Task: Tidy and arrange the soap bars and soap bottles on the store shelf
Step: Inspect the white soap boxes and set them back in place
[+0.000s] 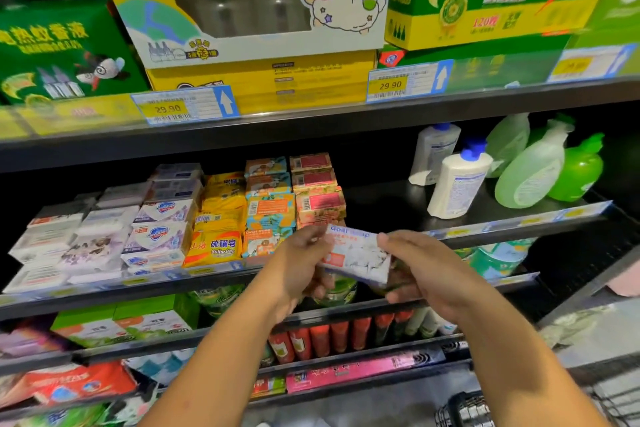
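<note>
We hold a pale soap box (356,258) between both hands, just in front of the middle shelf (381,198). Our left hand (304,263) pinches its left end and our right hand (415,267) grips its right end. Stacked soap bars (270,211) sit behind it, with soap bottles (457,180) further right.
</note>
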Available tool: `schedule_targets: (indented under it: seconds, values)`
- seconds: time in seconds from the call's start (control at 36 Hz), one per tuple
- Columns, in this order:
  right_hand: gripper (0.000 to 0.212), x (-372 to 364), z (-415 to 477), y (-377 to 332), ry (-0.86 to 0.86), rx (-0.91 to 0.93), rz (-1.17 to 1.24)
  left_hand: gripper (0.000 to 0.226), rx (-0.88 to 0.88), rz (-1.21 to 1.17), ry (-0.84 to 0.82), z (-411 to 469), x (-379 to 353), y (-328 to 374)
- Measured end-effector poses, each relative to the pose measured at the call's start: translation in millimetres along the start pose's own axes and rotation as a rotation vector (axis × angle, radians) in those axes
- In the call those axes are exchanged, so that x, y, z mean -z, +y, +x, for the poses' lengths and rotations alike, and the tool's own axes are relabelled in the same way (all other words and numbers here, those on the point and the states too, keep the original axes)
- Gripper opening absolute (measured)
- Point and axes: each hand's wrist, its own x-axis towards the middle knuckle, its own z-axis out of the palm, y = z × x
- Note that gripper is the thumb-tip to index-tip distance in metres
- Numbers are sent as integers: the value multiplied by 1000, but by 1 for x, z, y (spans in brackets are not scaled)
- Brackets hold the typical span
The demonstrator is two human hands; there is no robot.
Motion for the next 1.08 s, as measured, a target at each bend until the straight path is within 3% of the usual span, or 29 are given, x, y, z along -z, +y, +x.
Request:
schedule_targets:
  seconds: [0.14,0.28,0.42,0.56,0.67,0.75,0.83,0.92,1.08]
  values:
    - [42,-1,5,-22,-37,101,182,37,-267,-66,-63,7,-6,17]
    - [10,6,18,-33,-88,228,148,24,-410,-90,-35,17,-11,32]
    - [44,19,33,-34,-81,344,-215,33,-506,255,-32,34,-5,31]
    - [72,35,50,-36,-64,411,-557,57,-501,356,-168,56,3,27]
    - [78,45,75,-34,125,528,-1018,37,-532,526,-91,79,8,31]
    - [82,54,93,-26,201,477,-1051,25,-573,740,90,100,17,35]
    - [78,63,107,-22,178,428,-1023,49,-375,1065,188,120,25,36]
    - [77,67,120,-20,117,354,-1102,63,-43,1429,86,127,32,24]
    - [75,64,143,-16,12,261,-1215,67,3,1506,38,133,37,3]
